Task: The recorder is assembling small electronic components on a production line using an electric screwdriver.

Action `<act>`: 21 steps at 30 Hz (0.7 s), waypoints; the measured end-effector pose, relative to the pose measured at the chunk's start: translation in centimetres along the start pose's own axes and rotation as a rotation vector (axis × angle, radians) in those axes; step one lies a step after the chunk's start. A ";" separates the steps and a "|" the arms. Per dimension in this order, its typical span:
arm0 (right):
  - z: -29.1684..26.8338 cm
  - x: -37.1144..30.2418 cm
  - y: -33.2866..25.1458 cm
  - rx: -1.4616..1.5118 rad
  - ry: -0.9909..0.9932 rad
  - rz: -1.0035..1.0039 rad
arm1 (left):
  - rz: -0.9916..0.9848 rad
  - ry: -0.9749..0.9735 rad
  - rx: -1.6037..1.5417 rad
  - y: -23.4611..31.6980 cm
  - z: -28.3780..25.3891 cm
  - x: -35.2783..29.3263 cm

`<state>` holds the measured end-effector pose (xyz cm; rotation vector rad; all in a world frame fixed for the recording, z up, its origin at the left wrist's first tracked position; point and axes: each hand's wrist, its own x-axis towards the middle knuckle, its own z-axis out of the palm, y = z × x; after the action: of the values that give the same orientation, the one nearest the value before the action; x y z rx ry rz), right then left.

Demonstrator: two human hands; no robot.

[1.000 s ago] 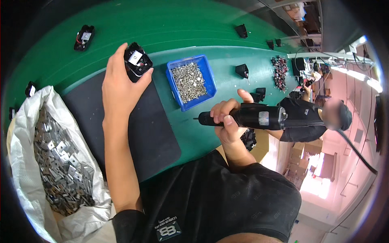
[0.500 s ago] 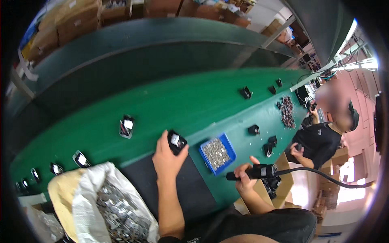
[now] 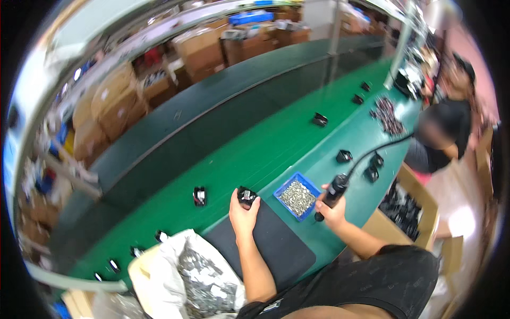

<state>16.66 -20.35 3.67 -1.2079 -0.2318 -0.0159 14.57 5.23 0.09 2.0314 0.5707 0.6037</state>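
My left hand [image 3: 243, 219] grips a small black plastic housing [image 3: 246, 194] with a light patch on it. It holds the part above the far edge of a dark work mat [image 3: 276, 247]. A black electric screwdriver [image 3: 336, 190] is wrapped in the fingers of my right hand [image 3: 333, 213], tilted with its lower end down. Its cable [image 3: 372, 151] runs off to the upper right. Close to the left of that hand lies a blue tray [image 3: 278, 197] full of small metal screws [image 3: 298, 198]; the screwdriver's fine tip cannot be made out.
More black housings, such as one [image 3: 200, 196], ride on the green belt [image 3: 234, 175]. Others [image 3: 344, 156] sit on the bench at right. A white sack [image 3: 170, 260] of metal plates stands left, and a carton [image 3: 427, 223] of black parts right. Another person [image 3: 443, 125] works beyond it.
The whole view has shifted and turned. The screwdriver has swung from nearly level to steeply tilted, beside the screw tray. My left hand still holds the housing over the mat's far edge.
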 end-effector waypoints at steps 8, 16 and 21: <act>0.5 1.7 -0.8 -0.134 -0.105 -0.077 | 0.075 0.005 0.113 -0.5 0.2 2.4; -0.5 1.0 -1.3 -0.157 -0.097 -0.122 | 0.224 -0.114 0.307 -1.5 1.4 5.7; -0.1 0.2 0.3 0.065 -0.080 0.010 | 0.328 -0.130 0.221 -3.0 1.2 5.6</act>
<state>16.89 -20.32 3.35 -1.1462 -0.2944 0.0482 19.14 9.28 -1.95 2.3780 0.2345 0.6154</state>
